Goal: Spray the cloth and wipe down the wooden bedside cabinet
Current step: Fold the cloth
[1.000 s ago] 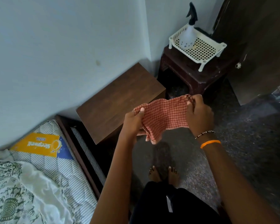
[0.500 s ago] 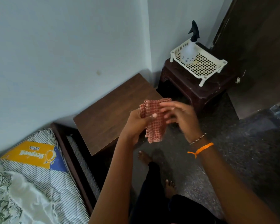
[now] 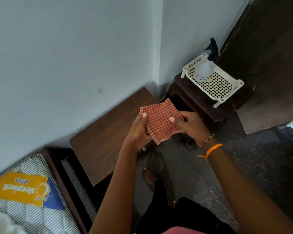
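Observation:
A folded red-and-white checked cloth (image 3: 161, 121) is held flat between both hands, just above the front right corner of the wooden bedside cabinet (image 3: 105, 139). My left hand (image 3: 139, 130) grips its left edge with the thumb on top. My right hand (image 3: 189, 124) grips its right edge the same way. The cabinet's bare brown top stands against the wall. A translucent spray bottle (image 3: 205, 68) with a dark trigger head stands upright in a white plastic basket (image 3: 227, 92), at the back right.
The basket sits on a dark brown stool (image 3: 200, 105) in the corner, beside a dark door (image 3: 269, 56). A striped mattress (image 3: 30, 196) with a yellow label lies at the lower left on a dark bed frame. My bare feet stand on the speckled dark floor (image 3: 252, 166).
The cloth went from stretched wide, to bunched in the left hand, to a flat folded square held by both hands. The view has shifted closer to the cabinet and stool.

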